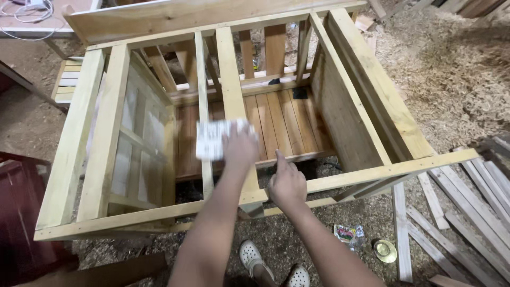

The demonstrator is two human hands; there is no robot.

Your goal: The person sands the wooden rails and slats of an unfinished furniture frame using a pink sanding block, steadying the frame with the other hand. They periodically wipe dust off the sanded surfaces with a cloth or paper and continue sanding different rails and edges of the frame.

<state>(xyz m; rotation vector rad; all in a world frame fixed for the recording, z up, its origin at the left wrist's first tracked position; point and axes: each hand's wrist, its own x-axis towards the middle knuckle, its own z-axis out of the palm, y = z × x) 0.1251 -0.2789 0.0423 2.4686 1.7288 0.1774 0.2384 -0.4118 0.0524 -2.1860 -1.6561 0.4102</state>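
A pale wooden crate-like frame [340, 178] lies on its side in front of me, with a slatted brown panel [287, 119] deep inside. My left hand [240, 151] presses a white, motion-blurred sheet [212, 139] against a wide upright slat [229, 79] of the frame. My right hand [287, 183] rests on the near front rail just to the right of that slat, one finger sticking up and nothing in its grip.
Loose wooden slats [467, 212] lie on the sawdust floor at the right. A round brass-coloured lid [384, 250] and a crumpled packet [348, 234] sit near my white shoes [251, 255]. A dark red object [21, 212] stands at the left.
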